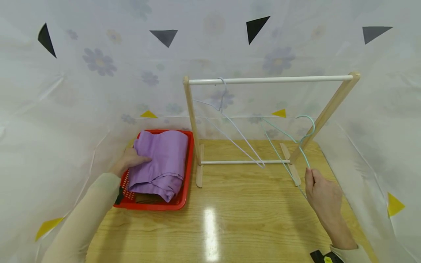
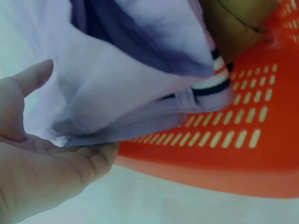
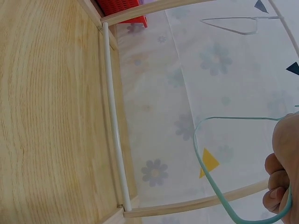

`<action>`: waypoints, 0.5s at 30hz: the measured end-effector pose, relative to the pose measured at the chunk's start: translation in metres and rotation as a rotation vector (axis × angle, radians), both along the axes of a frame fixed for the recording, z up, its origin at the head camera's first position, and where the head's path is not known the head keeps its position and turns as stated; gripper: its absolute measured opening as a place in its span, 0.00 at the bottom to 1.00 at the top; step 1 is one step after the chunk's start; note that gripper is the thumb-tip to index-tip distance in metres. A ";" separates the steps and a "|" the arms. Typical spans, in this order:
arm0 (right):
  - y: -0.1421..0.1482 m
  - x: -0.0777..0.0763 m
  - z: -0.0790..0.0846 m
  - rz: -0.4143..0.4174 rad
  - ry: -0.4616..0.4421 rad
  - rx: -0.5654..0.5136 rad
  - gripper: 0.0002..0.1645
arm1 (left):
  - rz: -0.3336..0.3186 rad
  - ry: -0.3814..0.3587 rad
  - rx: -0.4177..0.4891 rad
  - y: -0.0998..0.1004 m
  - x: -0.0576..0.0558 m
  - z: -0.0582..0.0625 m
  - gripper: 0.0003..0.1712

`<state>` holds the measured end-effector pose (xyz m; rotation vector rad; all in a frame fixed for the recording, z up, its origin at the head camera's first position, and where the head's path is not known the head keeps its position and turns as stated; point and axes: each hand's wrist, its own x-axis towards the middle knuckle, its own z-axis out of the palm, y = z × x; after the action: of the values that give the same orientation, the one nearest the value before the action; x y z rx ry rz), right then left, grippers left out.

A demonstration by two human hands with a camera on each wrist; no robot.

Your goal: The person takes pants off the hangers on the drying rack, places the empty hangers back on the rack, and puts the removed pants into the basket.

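Note:
A folded purple garment lies in the red basket; the left wrist view shows a navy, white and red striped band and what looks like a belt loop on the garment. At its left side is my left hand, thumb over the cloth. In the left wrist view this hand has its fingers reaching beneath the cloth and its thumb held apart. My right hand grips a mint-green hanger by one side, hook upward, in front of the rack's right post. Curled fingers of the right hand show around it.
A wooden clothes rack with a white top bar stands behind the hands. One lilac hanger hangs near the bar's left end. Under the garment in the basket lies something brown. Pale flowered sheeting surrounds the wooden table.

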<state>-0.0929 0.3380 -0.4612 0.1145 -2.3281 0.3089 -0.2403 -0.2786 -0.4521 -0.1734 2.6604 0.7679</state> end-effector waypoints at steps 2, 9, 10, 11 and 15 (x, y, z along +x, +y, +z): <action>0.000 0.000 0.000 0.000 0.001 -0.001 0.31 | 0.001 -0.027 -0.005 0.002 0.001 0.003 0.58; 0.000 0.000 -0.001 -0.007 -0.006 -0.008 0.31 | 0.025 -0.089 0.078 0.012 0.000 0.022 0.63; 0.001 0.000 -0.002 -0.007 -0.006 -0.008 0.30 | 0.007 -0.071 0.062 0.014 0.000 0.025 0.64; 0.001 0.000 -0.002 -0.008 -0.006 -0.009 0.30 | -0.012 -0.045 0.042 0.015 0.000 0.027 0.64; 0.002 -0.002 -0.003 -0.011 0.007 -0.004 0.30 | -0.090 -0.023 -0.044 0.023 0.001 0.037 0.62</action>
<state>-0.0944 0.3402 -0.4643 0.1010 -2.3207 0.3070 -0.2398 -0.2561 -0.4149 -0.0721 2.6449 0.6757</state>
